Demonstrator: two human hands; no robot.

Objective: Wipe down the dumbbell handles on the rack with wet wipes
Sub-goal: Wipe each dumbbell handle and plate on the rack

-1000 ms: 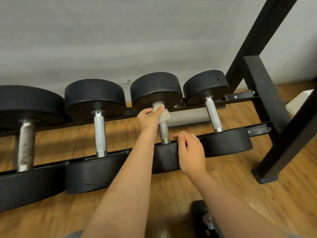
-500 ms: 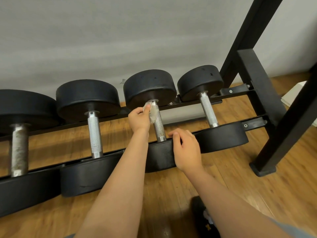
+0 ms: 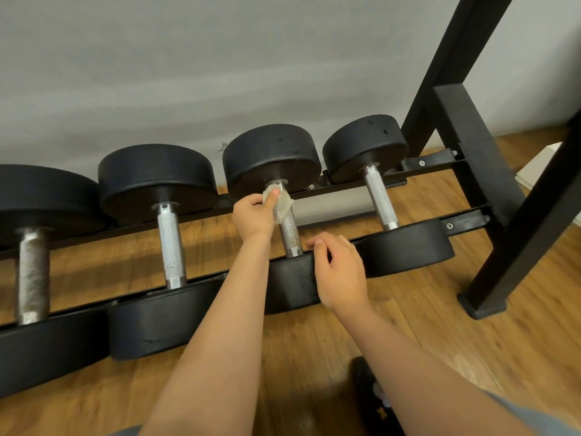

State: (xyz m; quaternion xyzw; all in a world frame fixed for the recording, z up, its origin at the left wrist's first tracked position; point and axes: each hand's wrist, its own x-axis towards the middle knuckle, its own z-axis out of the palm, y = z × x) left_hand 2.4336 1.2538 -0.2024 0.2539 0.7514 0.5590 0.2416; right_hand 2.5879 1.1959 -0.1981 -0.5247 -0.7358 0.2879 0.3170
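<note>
Left hand point(image 3: 253, 215) grips wet wipe point(image 3: 284, 206) round a dumbbell handle point(image 3: 290, 234), right hand point(image 3: 341, 272) holds its near head point(image 3: 292, 284)

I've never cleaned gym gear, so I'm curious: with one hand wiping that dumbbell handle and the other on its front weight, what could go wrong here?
1. The right hand curls its fingers over the near head, close to the neighbouring dumbbell. If either shifts on the rack, fingers might get pinched.
2. The wet wipe in the left hand is bunched at the handle's far end, so the speckled lower part could go unwiped.
</note>
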